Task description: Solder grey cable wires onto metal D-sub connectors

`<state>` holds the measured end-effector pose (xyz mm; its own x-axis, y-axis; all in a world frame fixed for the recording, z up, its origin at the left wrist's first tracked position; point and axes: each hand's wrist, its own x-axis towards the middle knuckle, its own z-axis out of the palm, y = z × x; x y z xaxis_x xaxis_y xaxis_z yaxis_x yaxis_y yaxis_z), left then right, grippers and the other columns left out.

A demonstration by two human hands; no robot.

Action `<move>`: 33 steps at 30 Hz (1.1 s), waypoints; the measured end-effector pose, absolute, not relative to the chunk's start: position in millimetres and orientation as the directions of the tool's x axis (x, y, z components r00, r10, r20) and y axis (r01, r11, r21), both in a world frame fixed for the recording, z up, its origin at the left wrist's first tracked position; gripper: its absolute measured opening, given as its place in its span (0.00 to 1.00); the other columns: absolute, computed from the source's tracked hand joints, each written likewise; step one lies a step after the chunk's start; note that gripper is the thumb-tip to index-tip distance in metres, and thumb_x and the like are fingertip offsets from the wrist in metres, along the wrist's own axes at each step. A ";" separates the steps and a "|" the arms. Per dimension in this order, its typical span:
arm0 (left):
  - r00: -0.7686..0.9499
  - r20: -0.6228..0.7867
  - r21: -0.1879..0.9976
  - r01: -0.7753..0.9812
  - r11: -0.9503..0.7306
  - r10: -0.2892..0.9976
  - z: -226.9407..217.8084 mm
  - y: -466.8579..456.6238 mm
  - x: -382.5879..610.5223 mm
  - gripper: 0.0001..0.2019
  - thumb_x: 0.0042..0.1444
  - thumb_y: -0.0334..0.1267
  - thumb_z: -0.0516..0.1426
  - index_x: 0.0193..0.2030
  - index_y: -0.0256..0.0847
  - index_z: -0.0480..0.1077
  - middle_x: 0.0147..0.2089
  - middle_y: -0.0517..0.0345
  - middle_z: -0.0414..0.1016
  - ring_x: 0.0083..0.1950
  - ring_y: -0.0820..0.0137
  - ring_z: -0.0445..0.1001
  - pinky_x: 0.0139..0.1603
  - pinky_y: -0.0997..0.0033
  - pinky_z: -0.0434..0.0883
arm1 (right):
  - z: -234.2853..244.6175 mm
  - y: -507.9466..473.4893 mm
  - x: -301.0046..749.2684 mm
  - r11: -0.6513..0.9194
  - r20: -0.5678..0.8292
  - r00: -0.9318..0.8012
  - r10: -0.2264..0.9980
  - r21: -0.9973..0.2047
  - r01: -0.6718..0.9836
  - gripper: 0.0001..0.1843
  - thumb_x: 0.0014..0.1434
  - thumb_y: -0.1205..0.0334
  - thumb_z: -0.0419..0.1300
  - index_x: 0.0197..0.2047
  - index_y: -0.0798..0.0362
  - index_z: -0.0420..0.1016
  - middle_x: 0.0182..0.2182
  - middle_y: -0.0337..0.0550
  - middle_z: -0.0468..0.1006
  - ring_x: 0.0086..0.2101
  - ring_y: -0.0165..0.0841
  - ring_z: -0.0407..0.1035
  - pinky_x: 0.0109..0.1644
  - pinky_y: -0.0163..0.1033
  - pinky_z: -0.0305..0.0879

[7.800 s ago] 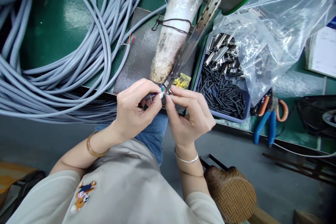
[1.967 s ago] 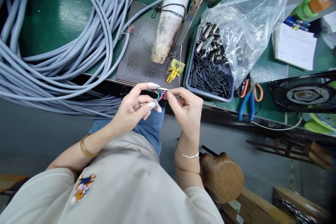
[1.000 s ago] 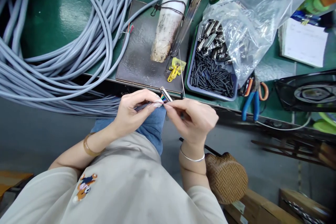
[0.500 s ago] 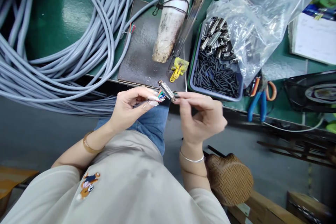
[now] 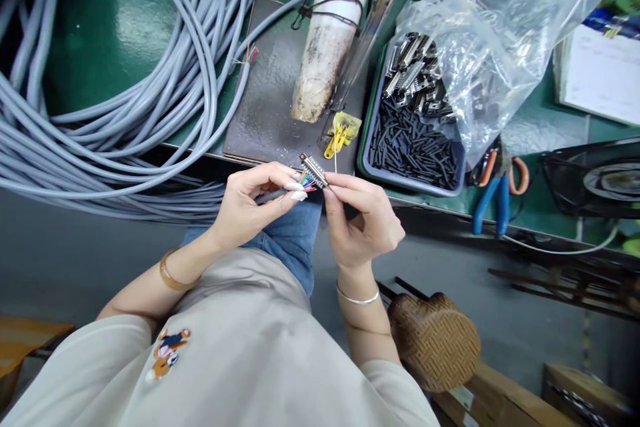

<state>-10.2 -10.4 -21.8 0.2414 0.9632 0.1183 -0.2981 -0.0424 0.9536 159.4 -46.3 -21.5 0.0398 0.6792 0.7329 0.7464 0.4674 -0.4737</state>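
Note:
Close to the table's front edge, my left hand (image 5: 255, 203) is closed around the end of a grey cable (image 5: 270, 197). Its thin coloured wires (image 5: 309, 180) fan out past my fingertips to the back of a metal D-sub connector (image 5: 313, 169), which is tilted. My right hand (image 5: 361, 217) pinches the connector's lower right end between thumb and index finger. A thin whitish strand (image 5: 335, 150) stands up beside the right fingertips; whether they hold it I cannot tell. Several wires are partly hidden by my left fingers.
Coiled grey cables (image 5: 200, 67) lie at left. Behind my hands are a dark board (image 5: 265, 100), a wrapped white bar (image 5: 327, 47) and a yellow clip (image 5: 340, 137). A bin (image 5: 367, 160) holds black sleeves and connectors. Pliers (image 5: 493, 193) and a stool (image 5: 440, 340) are at right.
My right hand has moved left, closer to the connector, and its fingers now grip the connector's end. The whitish strand has shifted left with it. My left hand stays nearly in place.

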 end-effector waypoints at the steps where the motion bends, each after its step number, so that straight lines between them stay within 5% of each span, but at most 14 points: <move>1: 0.241 0.115 0.955 -0.292 -0.041 0.964 -21.5 -10.2 -10.0 0.06 0.54 0.37 0.70 0.32 0.39 0.80 0.38 0.52 0.84 0.40 0.71 0.82 0.44 0.74 0.78 | -22.0 -46.0 159.7 0.475 0.733 0.041 0.679 -0.481 0.737 0.09 0.63 0.69 0.66 0.44 0.46 0.75 0.41 0.39 0.87 0.39 0.33 0.83 0.43 0.41 0.80; 8: 0.205 0.077 0.971 -0.238 -0.026 0.976 -15.8 -7.5 -6.9 0.08 0.54 0.37 0.69 0.31 0.37 0.76 0.37 0.54 0.82 0.38 0.74 0.80 0.42 0.76 0.77 | -24.7 -43.2 156.3 0.468 0.669 0.103 0.736 -0.614 0.636 0.09 0.62 0.70 0.64 0.40 0.47 0.72 0.42 0.40 0.86 0.40 0.33 0.82 0.43 0.40 0.80; 21: 0.099 0.175 0.984 0.007 -0.177 0.980 -12.7 16.1 7.5 0.03 0.50 0.29 0.62 0.28 0.37 0.72 0.34 0.58 0.80 0.31 0.78 0.74 0.30 0.81 0.69 | -20.1 -20.9 157.8 0.462 0.669 0.068 0.740 -0.580 0.671 0.11 0.58 0.75 0.64 0.34 0.48 0.69 0.43 0.42 0.85 0.41 0.32 0.81 0.45 0.38 0.80; 33: 0.051 0.257 0.963 0.070 -0.260 0.965 -7.4 21.2 13.5 0.05 0.52 0.28 0.61 0.28 0.38 0.70 0.30 0.61 0.76 0.32 0.77 0.74 0.31 0.80 0.70 | -12.9 -9.8 157.8 0.463 0.703 0.063 0.709 -0.530 0.710 0.11 0.60 0.73 0.64 0.34 0.48 0.70 0.39 0.38 0.85 0.41 0.33 0.81 0.46 0.42 0.78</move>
